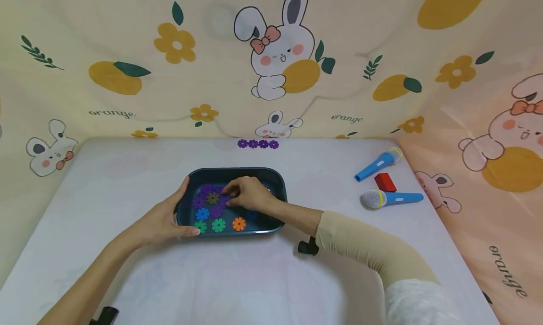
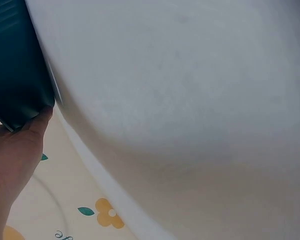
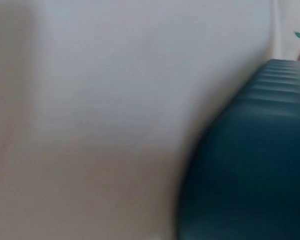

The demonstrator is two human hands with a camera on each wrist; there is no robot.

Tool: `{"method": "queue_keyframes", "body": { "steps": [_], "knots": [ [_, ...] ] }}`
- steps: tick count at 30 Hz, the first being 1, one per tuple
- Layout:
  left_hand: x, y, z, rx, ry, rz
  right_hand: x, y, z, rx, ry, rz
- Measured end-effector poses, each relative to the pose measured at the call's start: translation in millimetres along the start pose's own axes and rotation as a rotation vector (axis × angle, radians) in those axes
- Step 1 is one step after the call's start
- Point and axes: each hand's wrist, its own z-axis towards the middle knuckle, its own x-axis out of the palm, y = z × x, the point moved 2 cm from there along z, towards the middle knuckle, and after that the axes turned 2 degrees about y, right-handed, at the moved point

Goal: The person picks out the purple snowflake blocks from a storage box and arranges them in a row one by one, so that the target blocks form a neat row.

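Observation:
A dark teal tray (image 1: 271,228) stands mid-table in the head view, with snowflake discs in it. My left hand (image 1: 159,223) grips its left end, thumb at the front corner, fingers along the far side; the left wrist view shows the hand (image 2: 15,160) at the tray's wall (image 2: 15,60). My right hand (image 1: 251,194) reaches inside, fingers curled, pinching a purple snowflake disc (image 1: 223,201) within a purple cluster (image 1: 206,189). A brown disc (image 1: 212,198), a blue disc (image 1: 202,214), green discs (image 1: 218,225) and an orange disc (image 1: 239,223) lie around it. The right hand hides part of the tray.
Several purple discs (image 1: 258,144) form a row at the table's back edge. Two blue toy microphones (image 1: 377,166) and a red block (image 1: 385,182) lie at the right. The tray's outer wall (image 3: 250,165) fills the right wrist view's right side. A patterned cloth hangs behind.

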Motion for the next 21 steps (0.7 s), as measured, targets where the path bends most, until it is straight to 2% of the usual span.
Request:
{"method": "queue_keyframes", "body": {
  "steps": [10, 21],
  "knots": [
    [-1.4, -0.5, -0.7, 0.004, -0.007, 0.012, 7.6, 2.7, 1.4, -0.074, -0.018, -0.112],
    [0.3, -1.4, -0.4, -0.006, -0.007, 0.006, 9.4, 2.5, 1.6, -0.11, -0.025, -0.221]
  ]
}}
